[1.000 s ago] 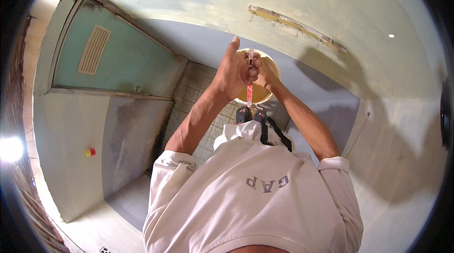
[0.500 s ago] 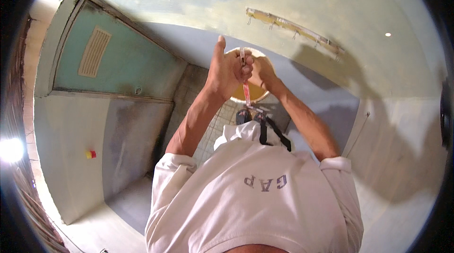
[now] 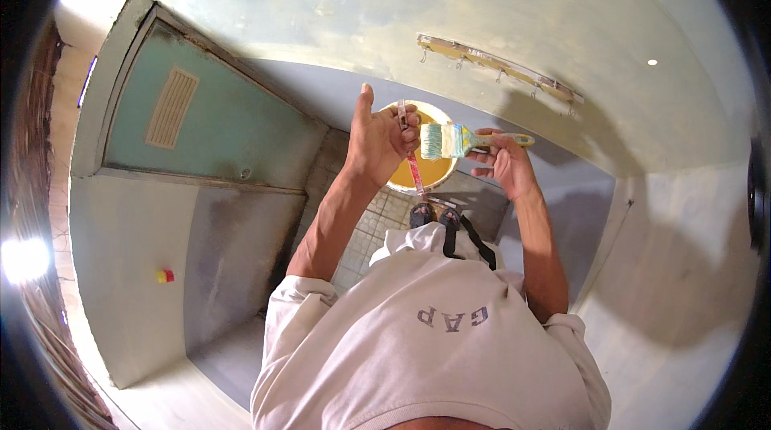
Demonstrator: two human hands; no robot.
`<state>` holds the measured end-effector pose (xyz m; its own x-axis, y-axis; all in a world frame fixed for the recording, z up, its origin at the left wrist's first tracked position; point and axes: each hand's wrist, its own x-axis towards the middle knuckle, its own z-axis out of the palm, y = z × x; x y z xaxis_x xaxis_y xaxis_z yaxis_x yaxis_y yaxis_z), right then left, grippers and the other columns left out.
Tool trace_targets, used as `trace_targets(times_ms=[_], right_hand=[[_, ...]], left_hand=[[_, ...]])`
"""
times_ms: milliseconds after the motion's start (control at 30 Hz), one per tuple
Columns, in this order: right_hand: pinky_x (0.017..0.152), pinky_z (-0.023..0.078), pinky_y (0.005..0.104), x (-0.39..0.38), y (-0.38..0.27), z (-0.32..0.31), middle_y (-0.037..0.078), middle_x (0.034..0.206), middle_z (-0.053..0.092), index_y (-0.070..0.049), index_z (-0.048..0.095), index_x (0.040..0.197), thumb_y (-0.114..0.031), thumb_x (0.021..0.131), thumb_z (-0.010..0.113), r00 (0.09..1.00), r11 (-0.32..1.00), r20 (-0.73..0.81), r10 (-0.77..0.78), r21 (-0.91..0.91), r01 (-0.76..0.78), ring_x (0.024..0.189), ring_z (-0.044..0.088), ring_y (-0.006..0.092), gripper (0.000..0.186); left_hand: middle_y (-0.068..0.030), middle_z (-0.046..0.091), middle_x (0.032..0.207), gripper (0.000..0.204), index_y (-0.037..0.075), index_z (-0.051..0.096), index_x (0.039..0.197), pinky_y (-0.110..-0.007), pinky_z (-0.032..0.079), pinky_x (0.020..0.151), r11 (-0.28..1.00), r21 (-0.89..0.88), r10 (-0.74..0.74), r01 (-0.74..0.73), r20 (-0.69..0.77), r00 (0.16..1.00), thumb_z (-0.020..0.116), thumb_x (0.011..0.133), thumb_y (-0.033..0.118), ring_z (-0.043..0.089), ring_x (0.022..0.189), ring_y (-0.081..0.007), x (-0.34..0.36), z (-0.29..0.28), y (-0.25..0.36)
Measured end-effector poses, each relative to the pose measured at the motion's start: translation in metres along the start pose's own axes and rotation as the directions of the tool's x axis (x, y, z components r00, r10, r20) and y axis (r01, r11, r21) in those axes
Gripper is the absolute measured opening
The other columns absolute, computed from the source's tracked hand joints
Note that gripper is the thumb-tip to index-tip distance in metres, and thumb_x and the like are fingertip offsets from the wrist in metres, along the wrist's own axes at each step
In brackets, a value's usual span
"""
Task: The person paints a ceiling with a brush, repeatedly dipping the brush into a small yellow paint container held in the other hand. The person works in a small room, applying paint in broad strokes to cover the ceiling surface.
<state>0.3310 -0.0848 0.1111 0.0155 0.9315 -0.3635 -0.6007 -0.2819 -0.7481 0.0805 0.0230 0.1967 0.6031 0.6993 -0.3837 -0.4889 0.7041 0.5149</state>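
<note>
My left hand (image 3: 379, 145) has its fingers curled round the flat red-and-white handle (image 3: 415, 169) of a bucket, while its thumb points up and away. Below it, the white-rimmed bucket (image 3: 444, 181) holds yellow-ochre paint (image 3: 430, 169). A wide paintbrush (image 3: 454, 142) is pinched by its yellow-green handle in my right hand (image 3: 511, 165). Its bristles, coated pale green and cream, point left over the bucket's opening, close to my left fingers. Some fingers of the right hand are spread beneath the brush handle.
On the far wall a wooden hook rail (image 3: 498, 69) runs above the bucket. A green door (image 3: 217, 101) with a vent stands at the left. Below lie small floor tiles (image 3: 361, 237) and my sandalled feet (image 3: 434, 215). A bright lamp (image 3: 26, 259) shines at the left edge.
My right hand has moved right, away from the left hand, and the paintbrush hidden before now shows over the bucket. The left hand keeps its hold on the handle.
</note>
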Motion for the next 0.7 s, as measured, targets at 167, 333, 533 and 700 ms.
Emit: trace_targets(times_ms=[167,333,533,700], right_hand=[[0.082,0.059,0.0478,-0.002,0.036,-0.025,0.013,0.12,0.068,-0.01,0.058,0.131,-0.045,0.094,0.061,0.996,0.98,0.077,-0.039,0.196,0.023,0.107,0.069,0.0259,0.052],[0.08,0.063,0.0461,-0.002,0.061,-0.047,0.008,0.103,0.072,-0.011,0.059,0.13,-0.026,0.1,0.063,0.987,0.901,-0.156,-0.023,0.426,0.088,0.085,0.073,0.0195,0.034],[0.076,0.064,0.0385,-0.074,-0.104,-0.025,0.005,0.105,0.071,-0.007,0.061,0.123,-0.023,0.098,0.067,0.768,0.676,-0.226,-0.6,0.371,0.637,0.089,0.071,0.0166,0.03],[0.077,0.059,0.0413,-0.15,-0.269,-0.007,0.006,0.112,0.067,-0.003,0.063,0.12,-0.025,0.095,0.071,0.126,0.248,-0.488,-0.864,-0.195,0.949,0.1,0.067,0.0193,0.034]], left_hand=[[-0.0088,0.059,0.093,0.082,-0.005,0.054,0.117,-0.032,0.043,0.067,0.999,-0.045,-0.023,0.026,0.059,0.998,0.031,0.099,0.071,0.051,0.071,-0.0176,0.001,-0.005,0.0],[-0.0048,0.06,0.09,0.075,0.002,0.061,0.105,-0.032,0.044,0.068,1.0,0.024,0.016,-0.011,-0.227,0.974,0.04,0.095,0.073,0.054,0.074,-0.018,-0.003,-0.009,-0.008],[-0.0021,0.058,0.069,0.077,0.005,0.063,0.095,-0.032,0.042,0.051,0.999,0.045,-0.017,0.03,-0.265,0.964,0.042,0.089,0.078,0.053,0.057,-0.019,0.014,-0.078,-0.031],[-0.0036,0.054,0.065,0.076,0.007,0.059,0.082,-0.035,0.041,0.05,0.981,0.093,-0.132,0.168,-0.307,0.943,0.041,0.086,0.081,0.051,0.054,-0.0226,0.044,-0.14,-0.056]])
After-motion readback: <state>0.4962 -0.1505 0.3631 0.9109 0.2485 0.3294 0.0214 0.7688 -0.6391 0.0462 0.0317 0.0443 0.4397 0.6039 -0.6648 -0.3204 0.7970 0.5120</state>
